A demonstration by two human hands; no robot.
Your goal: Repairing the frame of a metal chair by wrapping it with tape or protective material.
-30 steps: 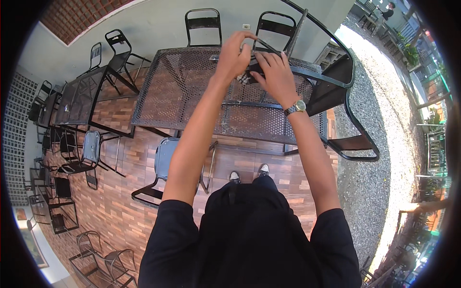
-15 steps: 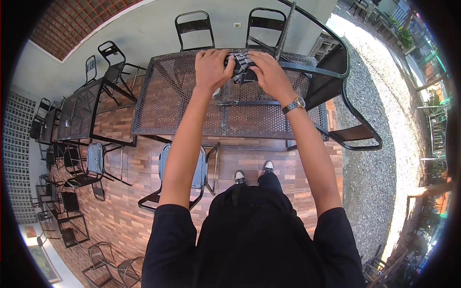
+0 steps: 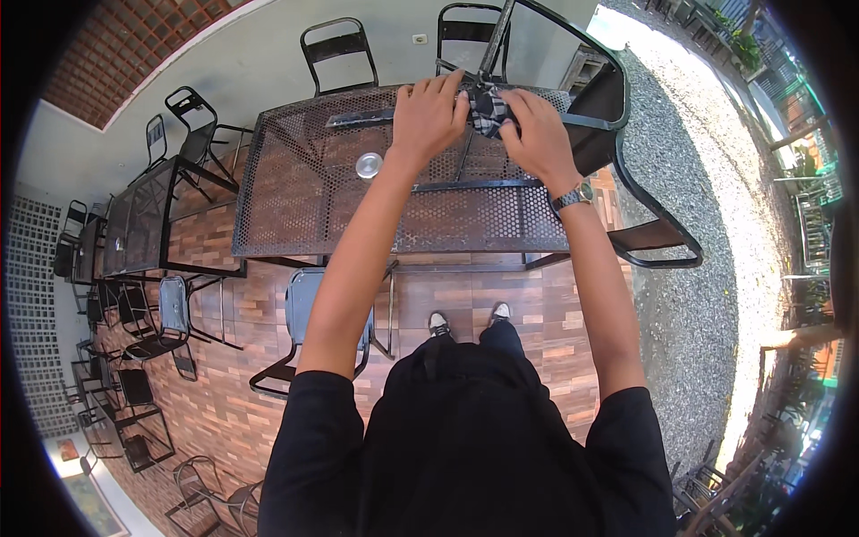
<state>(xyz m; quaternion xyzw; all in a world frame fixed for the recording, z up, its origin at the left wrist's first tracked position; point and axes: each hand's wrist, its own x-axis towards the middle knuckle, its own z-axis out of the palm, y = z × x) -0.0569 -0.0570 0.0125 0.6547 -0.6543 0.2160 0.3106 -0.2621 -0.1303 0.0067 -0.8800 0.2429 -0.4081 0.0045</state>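
A black metal chair [image 3: 598, 94] lies overturned across the right part of a perforated metal table [image 3: 295, 192]. Its flat leg bar [image 3: 358, 118] runs crosswise above the tabletop. A black, grey and white checkered cloth [image 3: 489, 113] is bunched against this bar, near where another leg rises. My left hand [image 3: 429, 121] is curled over the bar, its thumb side at the cloth's left edge. My right hand [image 3: 540, 139] grips the cloth from the right, with its fingertips partly hidden. A round clear glass dish [image 3: 368, 166] sits on the table left of my left forearm.
Two black chairs [image 3: 338, 55] stand behind the table by the wall. A grey-seated chair [image 3: 304, 304] is close in front of me on the left. More tables and chairs fill the left side. Gravel ground [image 3: 680, 197] borders the tiled floor on the right.
Both hands have moved right along the chair's leg bar with the cloth, uncovering the bar's left end and the glass dish. The view has shifted slightly.
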